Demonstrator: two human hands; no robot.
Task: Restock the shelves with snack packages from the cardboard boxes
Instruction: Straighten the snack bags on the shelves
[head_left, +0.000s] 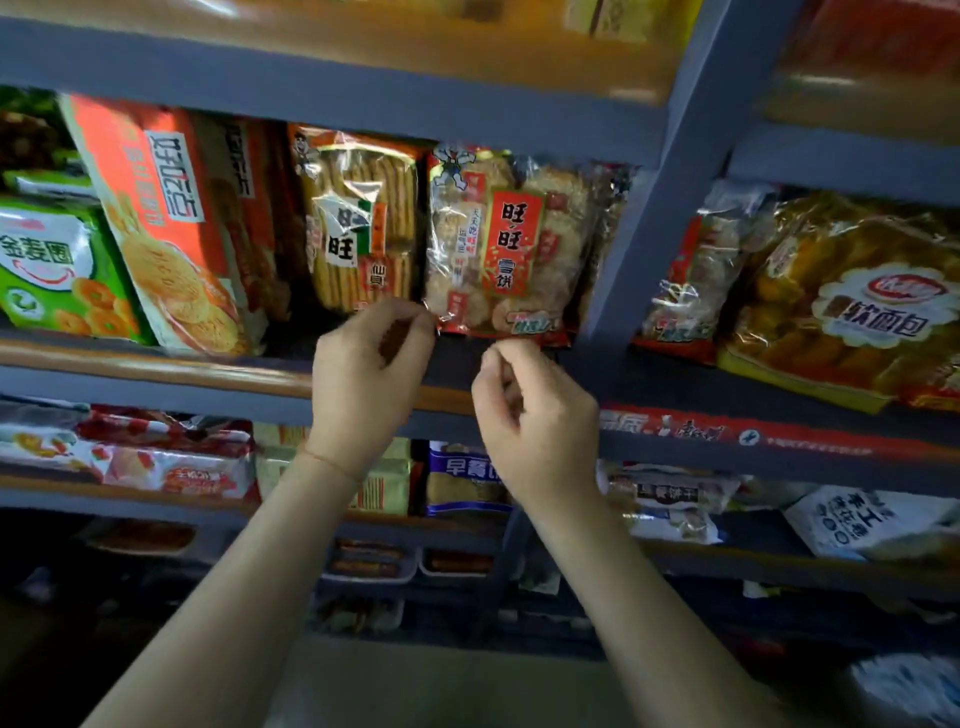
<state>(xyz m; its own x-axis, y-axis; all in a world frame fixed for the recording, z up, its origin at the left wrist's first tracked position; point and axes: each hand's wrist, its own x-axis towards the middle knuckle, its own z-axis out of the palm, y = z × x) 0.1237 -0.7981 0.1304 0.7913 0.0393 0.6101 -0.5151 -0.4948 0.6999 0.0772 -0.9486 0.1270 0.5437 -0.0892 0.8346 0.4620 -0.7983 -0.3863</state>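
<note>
A clear and red rice-cracker package (498, 244) stands upright on the grey shelf (156, 358), beside a second cracker pack (363, 218) with an orange top. My left hand (363, 374) is raised to the shelf edge and pinches the lower left corner of the rice-cracker package between thumb and forefinger. My right hand (535, 415) hovers just below the package's bottom edge with fingers curled, thumb and forefinger nearly together; whether it touches the package is unclear. No cardboard box is in view.
An orange biscuit bag (171, 223) and a green bag (57, 265) fill the shelf's left. A grey upright post (649, 223) divides it from a bay holding a soft-bread bag (852, 306). Lower shelves hold more packs, such as a blue one (462, 478).
</note>
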